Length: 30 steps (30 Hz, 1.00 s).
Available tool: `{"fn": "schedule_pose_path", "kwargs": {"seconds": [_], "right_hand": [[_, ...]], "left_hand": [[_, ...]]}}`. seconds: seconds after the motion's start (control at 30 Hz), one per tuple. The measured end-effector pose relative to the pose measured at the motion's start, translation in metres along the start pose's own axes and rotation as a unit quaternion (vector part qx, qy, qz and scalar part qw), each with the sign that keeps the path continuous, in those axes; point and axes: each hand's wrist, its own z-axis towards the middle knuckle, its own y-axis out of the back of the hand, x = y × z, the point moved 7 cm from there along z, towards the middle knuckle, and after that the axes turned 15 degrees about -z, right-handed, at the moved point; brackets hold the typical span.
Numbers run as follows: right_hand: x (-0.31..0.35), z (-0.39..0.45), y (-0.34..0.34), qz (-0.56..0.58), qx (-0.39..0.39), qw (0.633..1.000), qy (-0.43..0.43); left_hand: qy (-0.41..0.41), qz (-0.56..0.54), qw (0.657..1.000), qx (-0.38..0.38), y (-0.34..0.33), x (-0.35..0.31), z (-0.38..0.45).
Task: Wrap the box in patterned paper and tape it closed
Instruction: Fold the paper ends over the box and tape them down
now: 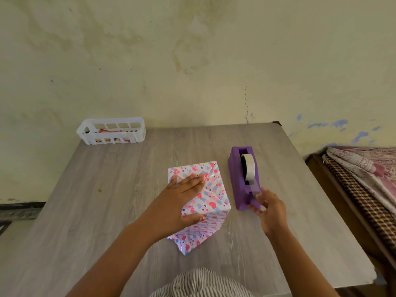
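Under the flat left hand, fingers straight and pressing down, the box in heart-patterned paper sits mid-table. Just right of it, the right hand pinches the clear tape at the purple dispenser. No writing can be read.

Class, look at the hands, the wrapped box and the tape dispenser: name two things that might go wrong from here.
1. The left hand alone presses the top fold of the box; lifting it may let the flap spring open.
2. The right hand pulls tape one-handed, so the purple dispenser may slide, or the strip may curl and stick to itself.
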Motion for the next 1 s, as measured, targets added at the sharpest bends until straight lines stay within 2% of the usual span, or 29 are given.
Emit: {"fn": "schedule_pose_path", "kwargs": {"seconds": [0.13,0.47,0.53,0.67,0.8,1.0], "right_hand": [[-0.007,0.001,0.002,0.005,0.011,1.0,-0.002],[-0.018,0.004,0.005,-0.016,-0.035,0.999,-0.011],[-0.021,0.007,0.008,-0.057,-0.043,0.997,-0.003],[-0.015,0.011,0.012,-0.226,-0.093,0.969,0.042],[-0.001,0.009,0.017,-0.37,-0.132,0.913,0.108],[0.008,0.01,0.018,-0.459,-0.131,0.87,0.121]], "left_hand": [[0.013,-0.003,1.0,0.001,0.005,-0.005,0.001],[0.009,-0.038,0.999,-0.012,0.007,-0.003,0.004],[0.006,-0.042,0.999,-0.017,0.007,-0.002,0.004],[0.016,-0.039,0.999,-0.013,0.005,0.001,0.005],[0.047,-0.069,0.996,-0.006,0.007,-0.004,0.002],[0.045,-0.137,0.988,-0.049,0.016,-0.008,0.001]]}}
